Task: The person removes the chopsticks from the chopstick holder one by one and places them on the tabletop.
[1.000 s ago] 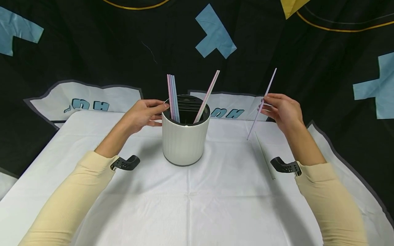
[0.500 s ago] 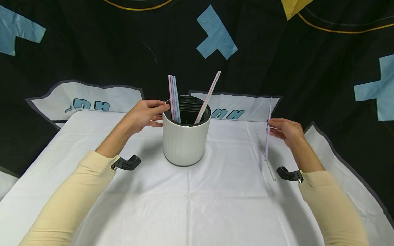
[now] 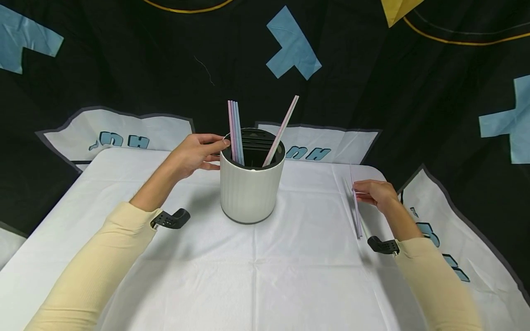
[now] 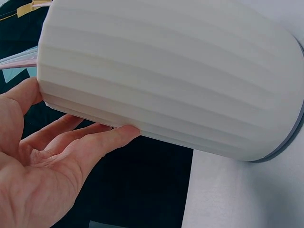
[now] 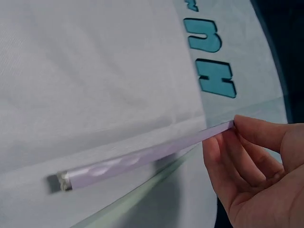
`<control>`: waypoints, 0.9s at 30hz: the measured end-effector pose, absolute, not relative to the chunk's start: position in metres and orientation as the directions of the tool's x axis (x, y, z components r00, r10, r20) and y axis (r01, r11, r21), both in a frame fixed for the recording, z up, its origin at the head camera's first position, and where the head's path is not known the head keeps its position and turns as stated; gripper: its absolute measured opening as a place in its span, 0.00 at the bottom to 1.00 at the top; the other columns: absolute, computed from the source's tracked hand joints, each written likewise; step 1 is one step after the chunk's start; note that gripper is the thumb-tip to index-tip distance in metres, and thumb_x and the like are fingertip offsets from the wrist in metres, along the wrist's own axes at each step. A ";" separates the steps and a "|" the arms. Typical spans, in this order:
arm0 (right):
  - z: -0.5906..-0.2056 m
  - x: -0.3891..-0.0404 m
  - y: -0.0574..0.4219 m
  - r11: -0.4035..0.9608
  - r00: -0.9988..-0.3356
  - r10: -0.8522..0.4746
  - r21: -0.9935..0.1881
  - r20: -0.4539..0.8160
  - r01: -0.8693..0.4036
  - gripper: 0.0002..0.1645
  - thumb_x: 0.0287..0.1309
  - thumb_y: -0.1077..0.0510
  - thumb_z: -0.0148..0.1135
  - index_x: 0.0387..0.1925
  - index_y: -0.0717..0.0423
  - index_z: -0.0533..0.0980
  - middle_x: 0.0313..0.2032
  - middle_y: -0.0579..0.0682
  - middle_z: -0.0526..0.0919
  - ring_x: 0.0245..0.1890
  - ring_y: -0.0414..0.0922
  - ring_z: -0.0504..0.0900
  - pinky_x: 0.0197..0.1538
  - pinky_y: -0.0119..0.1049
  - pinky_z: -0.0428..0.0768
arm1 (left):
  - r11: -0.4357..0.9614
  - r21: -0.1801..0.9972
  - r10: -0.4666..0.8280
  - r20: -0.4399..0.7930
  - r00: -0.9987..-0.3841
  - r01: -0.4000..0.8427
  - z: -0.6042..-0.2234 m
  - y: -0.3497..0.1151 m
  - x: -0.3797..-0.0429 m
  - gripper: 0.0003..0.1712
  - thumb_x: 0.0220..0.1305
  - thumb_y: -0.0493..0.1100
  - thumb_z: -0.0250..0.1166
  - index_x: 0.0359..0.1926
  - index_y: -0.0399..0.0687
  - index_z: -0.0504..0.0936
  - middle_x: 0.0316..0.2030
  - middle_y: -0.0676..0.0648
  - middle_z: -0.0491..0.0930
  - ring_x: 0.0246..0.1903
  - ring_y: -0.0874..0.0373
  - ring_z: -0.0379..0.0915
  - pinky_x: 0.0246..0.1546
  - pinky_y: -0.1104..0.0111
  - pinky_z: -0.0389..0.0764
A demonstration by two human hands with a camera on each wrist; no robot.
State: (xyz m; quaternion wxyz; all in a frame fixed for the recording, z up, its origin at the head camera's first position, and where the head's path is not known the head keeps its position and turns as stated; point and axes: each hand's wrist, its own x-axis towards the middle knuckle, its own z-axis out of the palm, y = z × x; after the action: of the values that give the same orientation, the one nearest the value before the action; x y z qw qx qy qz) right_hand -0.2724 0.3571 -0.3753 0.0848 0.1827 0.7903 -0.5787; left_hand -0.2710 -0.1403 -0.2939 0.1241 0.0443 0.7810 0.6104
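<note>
Lilac straw (image 5: pixel 142 156) (pinched) now lower.

Blue letters (image 3: pixel 138 142) resembling "n H" stand on the white cloth border (image 3: pixel 165 131).

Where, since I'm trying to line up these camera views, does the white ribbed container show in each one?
Head: near the middle, the white ribbed container stands upright with the left hand touching its side near the rim.
Left wrist: it fills most of the picture, appearing sideways, base at the right edge.
Right wrist: not in it.
Shared landmark: the white cloth, visible in all three, at lower right in the left wrist view.
</note>
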 end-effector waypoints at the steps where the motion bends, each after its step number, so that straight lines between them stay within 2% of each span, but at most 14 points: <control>1: -0.379 -0.273 0.358 0.279 -0.919 0.186 -0.878 -0.348 0.389 0.31 0.68 0.60 0.65 0.67 0.69 0.69 0.26 0.33 0.86 0.30 0.35 0.89 0.42 0.31 0.88 | 0.250 0.965 0.220 -0.141 -0.965 -0.084 -0.294 -0.140 -0.271 0.29 0.73 0.50 0.63 0.68 0.41 0.72 0.65 0.40 0.75 0.60 0.40 0.77 0.52 0.53 0.86; 9: -0.398 -0.274 0.362 0.298 -0.916 0.150 -0.866 -0.373 0.401 0.24 0.66 0.61 0.66 0.60 0.70 0.75 0.26 0.37 0.87 0.28 0.34 0.86 0.38 0.30 0.88 | 0.241 0.966 0.223 -0.150 -0.963 -0.094 -0.294 -0.141 -0.271 0.29 0.73 0.50 0.63 0.68 0.40 0.72 0.65 0.40 0.74 0.61 0.40 0.77 0.54 0.52 0.85; 16: -0.403 -0.273 0.363 0.292 -0.913 0.175 -0.866 -0.369 0.406 0.13 0.64 0.62 0.67 0.48 0.64 0.83 0.25 0.38 0.86 0.27 0.34 0.86 0.38 0.30 0.88 | 0.249 0.965 0.221 -0.143 -0.965 -0.086 -0.296 -0.141 -0.272 0.30 0.73 0.51 0.63 0.69 0.41 0.72 0.65 0.41 0.74 0.61 0.40 0.77 0.53 0.52 0.86; 22: -0.409 -0.272 0.361 0.343 -0.905 0.197 -0.839 -0.376 0.423 0.26 0.65 0.61 0.66 0.60 0.71 0.74 0.24 0.35 0.84 0.28 0.33 0.85 0.38 0.28 0.88 | 0.240 0.967 0.224 -0.142 -0.964 -0.087 -0.296 -0.141 -0.272 0.29 0.73 0.51 0.63 0.68 0.41 0.72 0.65 0.41 0.75 0.61 0.40 0.77 0.53 0.52 0.85; 27: -0.410 -0.273 0.361 0.352 -0.905 0.204 -0.834 -0.373 0.424 0.27 0.64 0.60 0.66 0.60 0.72 0.73 0.24 0.35 0.84 0.27 0.33 0.85 0.37 0.29 0.88 | 0.247 0.965 0.219 -0.143 -0.965 -0.087 -0.295 -0.141 -0.273 0.29 0.73 0.51 0.63 0.68 0.42 0.72 0.65 0.41 0.75 0.61 0.40 0.77 0.54 0.51 0.85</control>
State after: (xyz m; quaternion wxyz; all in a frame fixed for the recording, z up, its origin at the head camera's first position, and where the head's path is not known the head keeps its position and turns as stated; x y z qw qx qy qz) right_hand -0.2727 0.3606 -0.4098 0.1023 0.1924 0.8160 -0.5355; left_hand -0.2725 -0.1410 -0.2952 0.1249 0.0423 0.7797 0.6122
